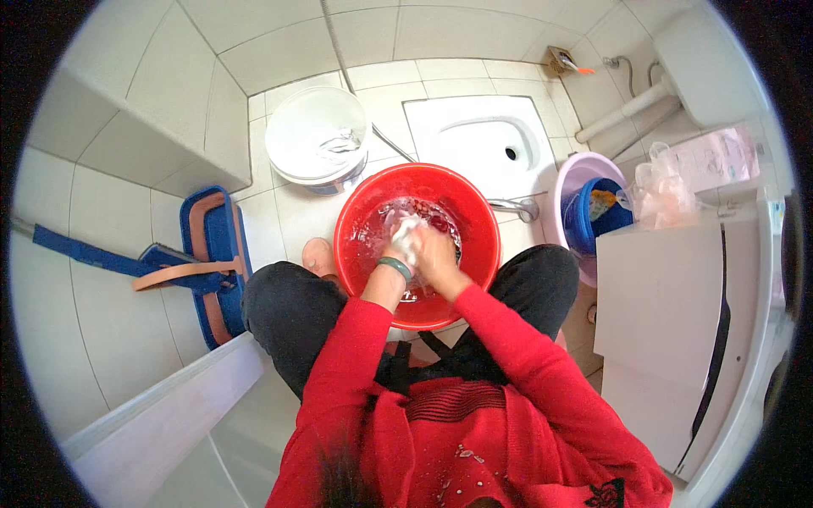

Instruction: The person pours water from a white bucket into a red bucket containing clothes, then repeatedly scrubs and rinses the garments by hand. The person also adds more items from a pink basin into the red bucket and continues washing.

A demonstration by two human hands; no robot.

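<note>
1. Red basin on the tiled floor between the knees, holding water and a wet white cloth, with something dark red under the water beside it.
2. Left hand, green band at the wrist, closed around the white cloth just above the water.
3. Right hand pressed against the left, fingers curled over the same cloth; exact grip hard to tell.
4. White bucket just behind the basin, nearly touching its rim, with clear water inside.
5. Lilac basin to the right, holding a blue tub with coloured items in it, too small to tell apart.
6. Clear plastic bag on the white cabinet beside the lilac basin.
7. Blue flat mop lying on the floor to the left, well apart from the basin.
</note>
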